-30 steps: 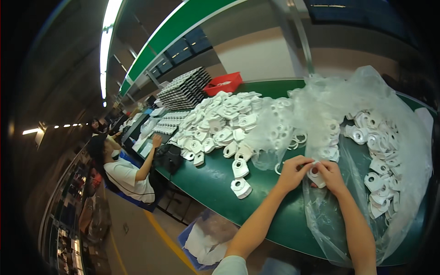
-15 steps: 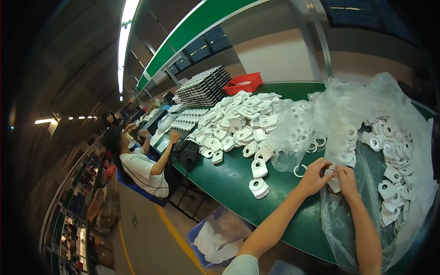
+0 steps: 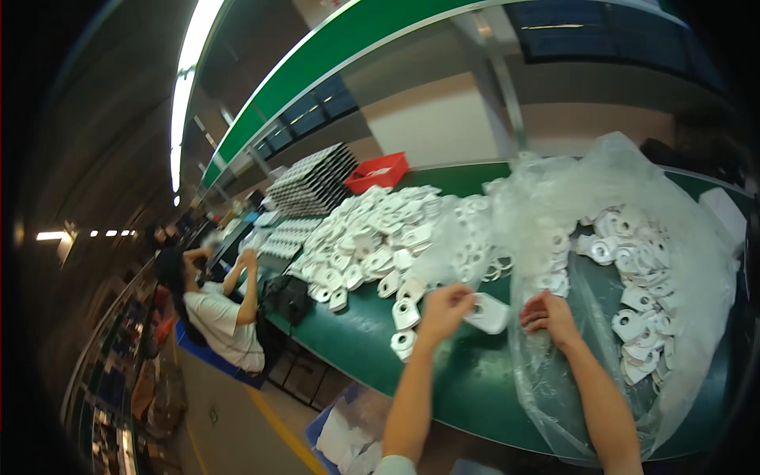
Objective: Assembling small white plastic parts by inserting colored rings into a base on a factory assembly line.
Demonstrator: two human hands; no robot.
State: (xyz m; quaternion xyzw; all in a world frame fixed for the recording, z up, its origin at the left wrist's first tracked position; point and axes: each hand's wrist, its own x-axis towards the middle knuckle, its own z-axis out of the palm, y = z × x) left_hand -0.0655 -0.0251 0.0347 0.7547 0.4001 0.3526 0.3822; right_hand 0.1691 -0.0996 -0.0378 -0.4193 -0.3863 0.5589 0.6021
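My left hand (image 3: 446, 311) grips the edge of a flat white plastic part (image 3: 488, 314), rounded at one end, and holds it over the green table. Its fingers are closed in a pinch, slightly blurred. My right hand (image 3: 552, 318) hovers to the right of it, above clear plastic sheeting, with fingers loosely bent and apart and nothing visible in them. Left of my left hand, a few similar white parts with round holes (image 3: 405, 314) lie in a line at the edge of a large heap (image 3: 372, 237). More such parts (image 3: 645, 317) lie on the plastic to the right.
A large clear plastic bag (image 3: 625, 174) spreads over the right of the green table (image 3: 467, 380). Stacked trays (image 3: 313, 180) and a red bin (image 3: 376, 172) stand at the back. A co-worker (image 3: 218, 317) sits at the left. A blue crate (image 3: 321, 431) stands below the table edge.
My hands, together on one white part before, have come apart. My left hand has carried the part left, and my right hand has let go. The view has turned slightly right.
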